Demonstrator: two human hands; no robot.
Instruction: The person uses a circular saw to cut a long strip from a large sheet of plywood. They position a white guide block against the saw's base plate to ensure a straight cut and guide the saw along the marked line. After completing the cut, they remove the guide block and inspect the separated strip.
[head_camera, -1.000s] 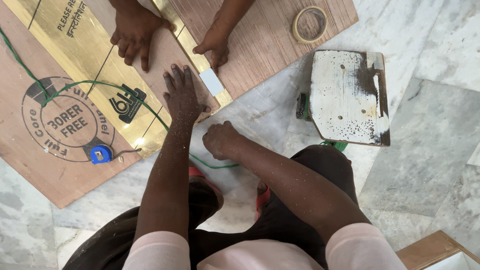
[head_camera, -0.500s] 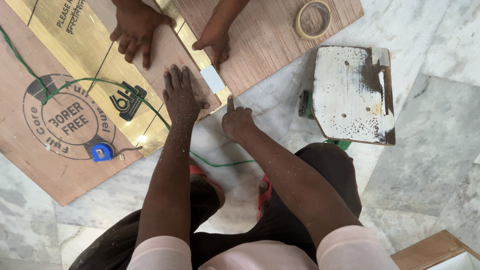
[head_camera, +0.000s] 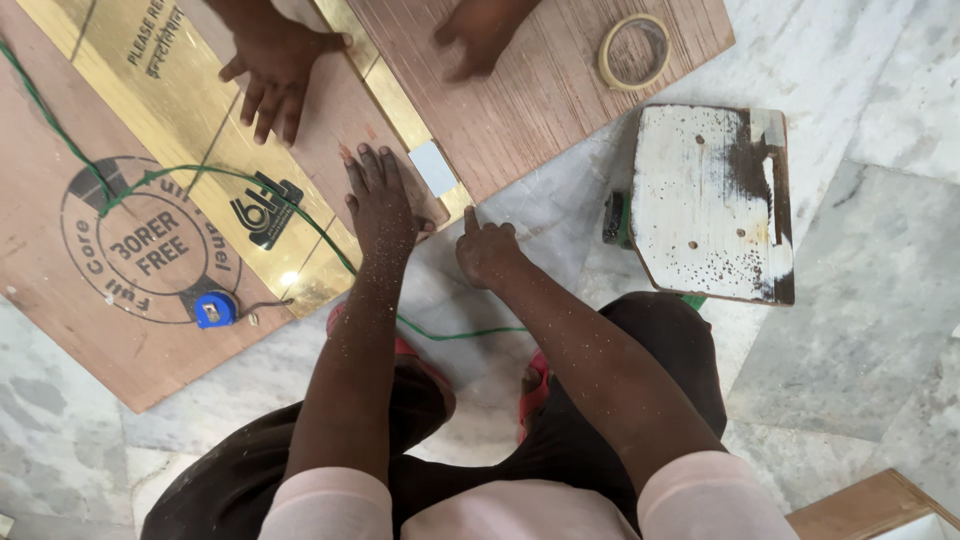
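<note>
While grey marble floor (head_camera: 860, 250) carried two plywood boards, the left hand (head_camera: 382, 200) lay spread flat on one board's corner (head_camera: 330, 120); the right hand (head_camera: 487, 250), one finger extended, touched the floor beside one tape roll (head_camera: 634, 50).

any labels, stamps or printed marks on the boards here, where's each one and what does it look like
Round black stamp: on the plywood board, left of the left hand; ring of lettering around a centre line.
Black logo mark: on the shiny gold strip, blocky shape.
Black printed lines: top of that gold strip, slanted.
Small blank white rectangular label: at the strip's lower end, beside the left hand's fingertips.
</note>
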